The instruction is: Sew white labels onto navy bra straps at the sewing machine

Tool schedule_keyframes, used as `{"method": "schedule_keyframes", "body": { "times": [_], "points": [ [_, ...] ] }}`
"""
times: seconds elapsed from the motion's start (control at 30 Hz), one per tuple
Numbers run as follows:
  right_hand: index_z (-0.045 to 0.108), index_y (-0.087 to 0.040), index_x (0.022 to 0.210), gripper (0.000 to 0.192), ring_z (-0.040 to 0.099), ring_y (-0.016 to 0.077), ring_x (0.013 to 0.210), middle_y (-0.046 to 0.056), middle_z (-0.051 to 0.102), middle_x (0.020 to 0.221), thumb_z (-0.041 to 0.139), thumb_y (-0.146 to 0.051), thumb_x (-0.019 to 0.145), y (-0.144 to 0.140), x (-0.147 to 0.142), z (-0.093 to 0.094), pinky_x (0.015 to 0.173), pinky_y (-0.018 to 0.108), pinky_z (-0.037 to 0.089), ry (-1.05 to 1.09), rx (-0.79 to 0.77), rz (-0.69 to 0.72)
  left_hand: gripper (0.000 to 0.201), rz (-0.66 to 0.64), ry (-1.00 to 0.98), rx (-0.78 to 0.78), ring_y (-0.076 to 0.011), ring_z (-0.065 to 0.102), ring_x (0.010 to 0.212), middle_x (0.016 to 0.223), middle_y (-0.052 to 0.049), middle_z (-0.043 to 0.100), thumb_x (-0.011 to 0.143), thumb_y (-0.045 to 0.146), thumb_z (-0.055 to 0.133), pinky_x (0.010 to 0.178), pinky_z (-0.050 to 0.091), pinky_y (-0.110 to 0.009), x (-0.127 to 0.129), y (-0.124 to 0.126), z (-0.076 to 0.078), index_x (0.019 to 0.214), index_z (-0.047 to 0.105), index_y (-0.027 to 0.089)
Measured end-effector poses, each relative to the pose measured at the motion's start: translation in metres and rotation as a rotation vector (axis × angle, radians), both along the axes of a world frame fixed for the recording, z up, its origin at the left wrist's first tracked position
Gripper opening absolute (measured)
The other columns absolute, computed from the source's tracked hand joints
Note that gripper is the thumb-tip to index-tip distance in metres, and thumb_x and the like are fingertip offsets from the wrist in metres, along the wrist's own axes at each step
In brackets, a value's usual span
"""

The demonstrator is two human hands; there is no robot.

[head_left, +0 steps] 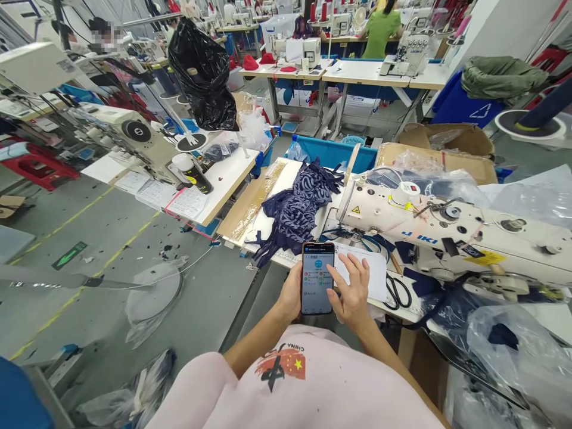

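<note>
A smartphone (317,292) with a lit screen of icons is upright in front of my chest. My left hand (291,293) is wrapped around its left edge. Over the right side of the screen, my right hand (351,289) has its fingers spread and holds nothing; whether a fingertip touches the glass I cannot tell. Just beyond the phone lies a pile of dark blue patterned bras (297,205) with straps. A white sheet of paper (374,274) and black-handled scissors (397,292) rest on the table by my right hand.
To the right stands a white sewing machine (415,223). Another sewing machine (134,134) is at the left, near a black plastic bag (199,71). A blue bin (467,101) and cardboard boxes (440,158) are behind. A person in a green top (382,30) sits far back.
</note>
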State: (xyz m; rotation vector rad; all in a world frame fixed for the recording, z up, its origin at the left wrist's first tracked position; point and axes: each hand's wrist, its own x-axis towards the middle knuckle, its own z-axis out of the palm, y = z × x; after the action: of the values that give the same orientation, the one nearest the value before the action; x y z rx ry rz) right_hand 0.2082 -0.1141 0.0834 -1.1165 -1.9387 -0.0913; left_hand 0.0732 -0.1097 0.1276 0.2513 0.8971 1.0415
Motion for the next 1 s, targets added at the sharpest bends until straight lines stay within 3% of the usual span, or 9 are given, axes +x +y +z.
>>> {"method": "schedule_keyframes", "body": {
  "times": [0.43,1.0],
  "points": [
    [0.045,-0.024,0.120,0.038,0.033,0.0319,0.119,0.011,0.037,0.130,0.036,-0.033,0.084,0.010,0.004,-0.001,0.095,0.058,0.023,0.001,0.005,-0.023,0.032,-0.009,-0.038,0.025,-0.0217,0.061,0.085,0.085,-0.007,0.067,0.083,0.035,0.040,0.079,0.046,-0.033,0.002,0.002,-0.013,0.091,0.064,0.015],
    [0.047,-0.023,0.119,0.037,0.033,0.0310,0.120,0.010,0.036,0.131,0.037,-0.031,0.084,0.015,0.007,0.000,0.096,0.057,0.023,0.012,0.000,-0.001,0.036,-0.042,-0.031,-0.040,-0.0221,0.061,0.083,0.082,-0.008,0.068,0.081,0.040,0.040,0.077,0.047,-0.033,0.007,0.002,-0.013,0.090,0.065,0.015]
  ]
}}
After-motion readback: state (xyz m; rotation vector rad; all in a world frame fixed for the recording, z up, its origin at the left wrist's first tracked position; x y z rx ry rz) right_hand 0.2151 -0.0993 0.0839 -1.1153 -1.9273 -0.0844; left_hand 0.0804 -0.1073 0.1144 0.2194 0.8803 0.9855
